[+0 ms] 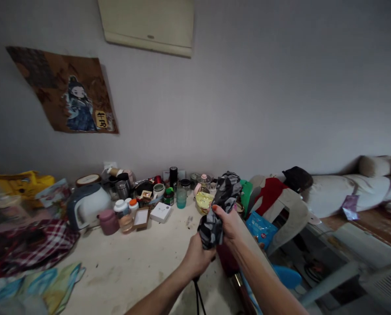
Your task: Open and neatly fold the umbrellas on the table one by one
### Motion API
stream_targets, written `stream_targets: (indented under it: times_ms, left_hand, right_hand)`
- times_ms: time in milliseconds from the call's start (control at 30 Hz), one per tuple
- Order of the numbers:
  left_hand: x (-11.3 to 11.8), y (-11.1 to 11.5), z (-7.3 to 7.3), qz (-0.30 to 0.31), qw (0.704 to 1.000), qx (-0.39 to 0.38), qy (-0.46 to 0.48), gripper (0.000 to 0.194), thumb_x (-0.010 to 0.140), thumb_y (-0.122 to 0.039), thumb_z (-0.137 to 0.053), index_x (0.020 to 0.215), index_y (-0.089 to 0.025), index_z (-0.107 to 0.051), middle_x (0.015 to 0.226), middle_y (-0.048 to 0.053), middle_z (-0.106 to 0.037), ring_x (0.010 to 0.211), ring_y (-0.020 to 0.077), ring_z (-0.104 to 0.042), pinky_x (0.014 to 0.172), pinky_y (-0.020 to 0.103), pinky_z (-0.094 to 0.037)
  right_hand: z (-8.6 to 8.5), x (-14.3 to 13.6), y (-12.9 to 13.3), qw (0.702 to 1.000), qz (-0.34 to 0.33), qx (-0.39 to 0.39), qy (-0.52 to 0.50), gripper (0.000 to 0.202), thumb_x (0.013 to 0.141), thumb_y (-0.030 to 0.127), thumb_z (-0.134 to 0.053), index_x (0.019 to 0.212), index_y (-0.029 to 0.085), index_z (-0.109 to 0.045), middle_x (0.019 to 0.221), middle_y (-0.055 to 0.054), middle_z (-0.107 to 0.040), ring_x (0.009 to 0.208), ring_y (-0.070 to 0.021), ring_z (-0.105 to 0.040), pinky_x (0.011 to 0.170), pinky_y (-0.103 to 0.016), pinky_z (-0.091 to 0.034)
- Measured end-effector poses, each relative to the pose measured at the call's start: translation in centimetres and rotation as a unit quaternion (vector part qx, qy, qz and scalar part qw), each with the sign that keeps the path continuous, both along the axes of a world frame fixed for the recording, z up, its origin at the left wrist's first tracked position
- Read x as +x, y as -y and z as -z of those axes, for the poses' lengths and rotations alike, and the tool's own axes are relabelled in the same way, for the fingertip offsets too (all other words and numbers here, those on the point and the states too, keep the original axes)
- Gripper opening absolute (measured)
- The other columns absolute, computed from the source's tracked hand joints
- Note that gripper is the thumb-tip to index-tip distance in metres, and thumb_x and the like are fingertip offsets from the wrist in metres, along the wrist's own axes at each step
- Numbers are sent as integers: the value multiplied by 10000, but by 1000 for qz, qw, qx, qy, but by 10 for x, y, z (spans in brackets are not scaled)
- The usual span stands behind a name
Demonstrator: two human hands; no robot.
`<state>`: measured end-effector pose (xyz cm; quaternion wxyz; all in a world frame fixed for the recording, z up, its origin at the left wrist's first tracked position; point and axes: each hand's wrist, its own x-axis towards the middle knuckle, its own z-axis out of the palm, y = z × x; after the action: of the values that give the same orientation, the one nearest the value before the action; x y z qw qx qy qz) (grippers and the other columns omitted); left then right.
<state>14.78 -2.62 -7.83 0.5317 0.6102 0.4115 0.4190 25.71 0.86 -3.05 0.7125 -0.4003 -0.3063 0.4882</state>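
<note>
A grey and black patterned folded umbrella (228,189) is held up over the right part of the white table. Its lower end is in my left hand (198,257), whose fingers are wrapped round it, and a dark cord hangs below that hand. My right hand (227,224) grips the fabric higher up, thumb on top. Behind the umbrella stand a yellow packet (203,201) and a teal glass (181,199).
The white table (132,271) carries a kettle (92,203), a pink jar (108,222), a white box (161,212), a checked cloth (47,240) and a coloured towel (37,291). A chair (295,212) stands at the right beside a blue packet (261,228).
</note>
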Motion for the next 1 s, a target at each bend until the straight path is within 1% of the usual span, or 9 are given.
stream_targets:
  times_ms: [67,133,267,367,533,633,733,867,1000]
  left_hand:
    - [0,-2,4,-54,995,81,-2,355,632,-112,-637,984,-150,-611,952,89,-685,842,205,-614,794,318,-461]
    - [-4,-3,6,-19,998,65,2,419,646,-154,-678,1055,-150,-590,996,100,-683,896,220,-616,813,326,-458]
    - [-17,-6,5,194,957,-169,131,584,584,-441,-797,1027,-163,-537,881,64,-655,690,191,-637,560,260,-449]
    - [-22,-9,3,252,909,-240,230,796,503,-688,-754,1040,-171,-476,897,80,-633,638,188,-641,505,253,-449]
    - [-13,-6,2,135,983,-107,62,458,774,-607,-572,897,-172,-500,607,-25,-501,433,91,-436,432,232,-386]
    - [-5,-4,9,-4,991,73,-110,226,793,-332,-572,949,-168,-582,805,76,-617,689,206,-593,687,371,-502]
    - [-4,-3,15,-80,968,154,-183,274,729,-192,-576,994,-153,-634,1049,160,-636,1038,319,-567,961,488,-402]
    - [-16,-6,13,87,996,35,-13,380,655,-243,-700,1014,-148,-619,981,110,-654,924,264,-596,828,413,-483]
    - [-26,-10,8,270,922,-194,201,717,460,-353,-849,1084,-167,-548,838,64,-652,674,205,-631,521,268,-462]
  right_hand:
    - [5,-1,-4,998,56,4,25,474,521,270,-852,926,194,-618,886,-27,-718,766,-181,-665,708,-288,-559]
    - [8,0,-6,998,56,8,23,490,535,260,-846,961,193,-612,930,-33,-718,806,-186,-669,732,-293,-559]
    - [9,5,-1,1000,-4,13,-15,483,532,269,-839,960,211,-624,873,-9,-720,669,-164,-656,612,-275,-557]
    - [8,5,4,998,-47,36,-28,426,526,287,-839,898,213,-647,793,11,-710,599,-138,-631,567,-242,-538]
    - [3,-1,7,997,-74,23,1,355,518,313,-840,799,177,-672,668,-7,-692,543,-151,-616,533,-259,-528]
    - [1,-4,3,1000,-1,-9,22,311,515,289,-840,744,170,-667,645,-10,-692,565,-166,-627,552,-270,-529]
    - [3,-4,-1,998,38,-6,44,241,526,253,-825,680,184,-653,607,-4,-674,606,-183,-632,571,-275,-524]
    - [4,2,5,1000,-15,5,25,246,509,238,-810,692,184,-655,629,3,-671,562,-159,-595,537,-261,-498]
    - [-1,5,18,986,-166,20,3,217,548,275,-766,702,161,-664,596,2,-625,510,-125,-537,493,-230,-447]
